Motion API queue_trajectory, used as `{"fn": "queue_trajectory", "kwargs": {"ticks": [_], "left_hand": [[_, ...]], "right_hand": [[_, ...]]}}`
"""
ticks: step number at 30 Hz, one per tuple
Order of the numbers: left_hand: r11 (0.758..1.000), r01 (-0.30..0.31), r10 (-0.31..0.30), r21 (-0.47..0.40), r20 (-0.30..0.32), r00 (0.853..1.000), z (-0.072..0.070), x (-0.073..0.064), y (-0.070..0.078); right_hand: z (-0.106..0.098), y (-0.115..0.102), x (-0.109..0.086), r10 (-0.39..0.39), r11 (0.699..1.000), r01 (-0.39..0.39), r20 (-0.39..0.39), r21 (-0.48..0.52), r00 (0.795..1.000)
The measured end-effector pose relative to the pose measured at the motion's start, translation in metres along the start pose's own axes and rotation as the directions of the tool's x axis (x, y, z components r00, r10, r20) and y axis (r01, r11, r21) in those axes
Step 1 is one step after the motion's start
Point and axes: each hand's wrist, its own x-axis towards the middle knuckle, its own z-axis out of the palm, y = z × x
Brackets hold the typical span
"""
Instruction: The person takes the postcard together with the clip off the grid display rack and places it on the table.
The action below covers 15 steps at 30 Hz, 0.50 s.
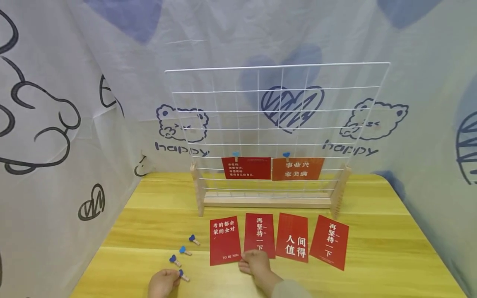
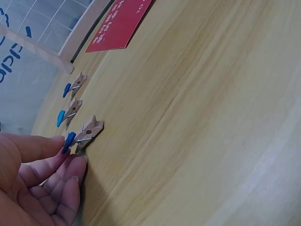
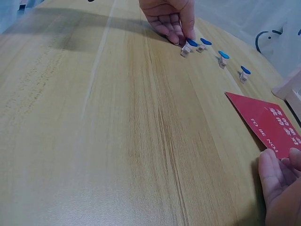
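Note:
At the front left of the table, my left hand [image 1: 164, 283] pinches the blue heart end of a small wooden clothespin [image 1: 184, 276] between thumb and finger. The left wrist view shows this clothespin [image 2: 90, 133] close to the tabletop. Further clothespins with blue hearts, such as a light blue one [image 1: 184, 251], lie in a row beyond it. My right hand [image 1: 256, 265] holds the lower right corner of a red card [image 1: 225, 240] printed "TO BE NO.1", lying left of the other cards. In the right wrist view, fingertips meet that card's [image 3: 268, 120] edge.
A white wire grid [image 1: 258, 111] stands on a wooden base [image 1: 266, 201] at the back. Clothespins hold a red card [image 1: 247, 169] and an orange card [image 1: 297, 169] on it. Red cards [image 1: 292, 236] lie in a row before it. A printed curtain [image 1: 238, 49] surrounds the table.

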Motion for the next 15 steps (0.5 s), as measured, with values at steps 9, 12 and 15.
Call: {"fn": "queue_trajectory", "kwargs": {"ticks": [9,12,15], "left_hand": [[0.997,-0.043,0.043,0.062,-0.007,0.999,-0.002,-0.006,0.001],[0.997,-0.050,0.051,0.066,-0.007,0.999,-0.005,-0.008,0.003],[0.997,-0.053,0.054,0.060,-0.014,0.998,-0.008,-0.009,0.006]], "right_hand": [[0.000,-0.006,-0.007,0.016,0.998,-0.019,-0.034,-0.063,0.999],[0.001,-0.009,-0.006,0.009,0.995,-0.012,-0.024,-0.097,1.000],[0.001,-0.011,-0.004,0.015,0.989,-0.016,-0.004,-0.146,1.000]]}}
